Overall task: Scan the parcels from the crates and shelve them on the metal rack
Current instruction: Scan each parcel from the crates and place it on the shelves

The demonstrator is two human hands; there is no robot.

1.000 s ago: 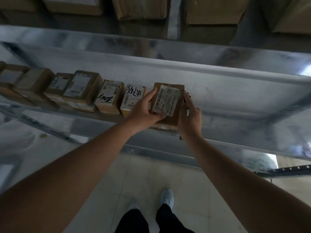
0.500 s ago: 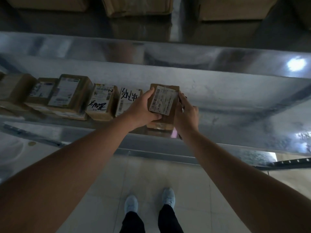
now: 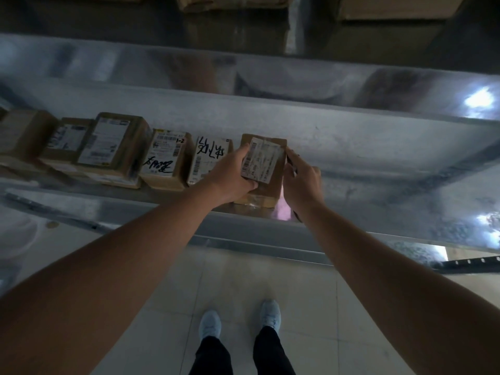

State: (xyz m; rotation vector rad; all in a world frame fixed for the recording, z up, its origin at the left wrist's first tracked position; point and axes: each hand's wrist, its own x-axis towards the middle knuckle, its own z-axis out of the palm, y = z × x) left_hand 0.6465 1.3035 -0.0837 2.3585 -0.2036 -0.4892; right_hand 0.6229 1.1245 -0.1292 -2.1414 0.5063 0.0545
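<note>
Both hands (image 3: 230, 177) still (steadily) on parcel (image 3: 266, 185)

A small brown cardboard parcel (image 3: 266, 173), white barcode label facing up, sits at the front edge of a metal rack shelf (image 3: 378, 163) (its label blurred). It ends a row of labelled parcels (image 3: 165, 161) to its left, two bearing black handwritten marks, all lying flat.

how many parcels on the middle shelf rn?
6 on the metal shelf: five in a row at left, plus one between both hands. More may lie beyond the left edge.
</note>
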